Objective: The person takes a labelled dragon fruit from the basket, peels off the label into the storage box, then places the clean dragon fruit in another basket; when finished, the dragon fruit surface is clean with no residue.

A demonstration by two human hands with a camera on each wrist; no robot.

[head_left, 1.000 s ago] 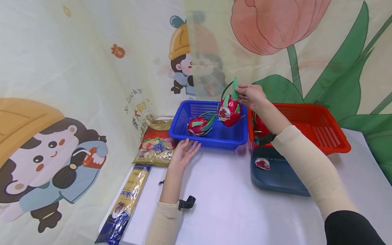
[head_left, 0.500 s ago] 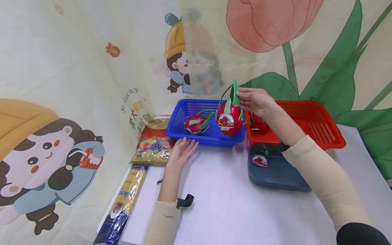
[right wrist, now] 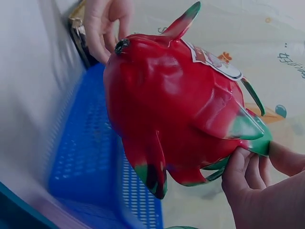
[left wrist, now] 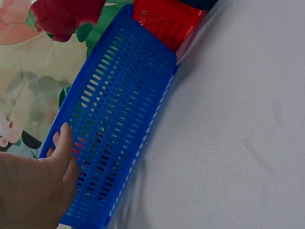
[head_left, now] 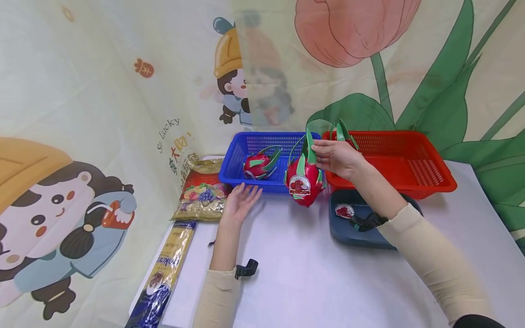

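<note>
By a green leaf at its top, my right hand [head_left: 338, 157] pinches a red dragon fruit [head_left: 302, 180] with a round label. It hangs in front of the blue basket's near right corner, above the table. My left hand [head_left: 239, 202] rests its relaxed fingers at the front rim of the blue basket [head_left: 234, 178]; the left wrist view has that hand [left wrist: 43, 186] against the basket's side. Inside the basket lies a second dragon fruit [head_left: 256, 166]. A third dragon fruit [head_left: 343, 133] in the red basket [head_left: 434, 180] is mostly hidden behind my right hand.
A dark blue tray [head_left: 344, 234] with a round sticker [head_left: 345, 211] sits before the red basket, partly under my right forearm. A gold and red fruit-print bag [head_left: 203, 196] and a long gold and blue packet [head_left: 166, 269] lie left. A printed curtain [head_left: 164, 41] hangs behind.
My right hand has brought the dragon fruit down and toward me, from over the blue basket to before its front rim. The left hand stays at the rim. The head view has shifted slightly.
</note>
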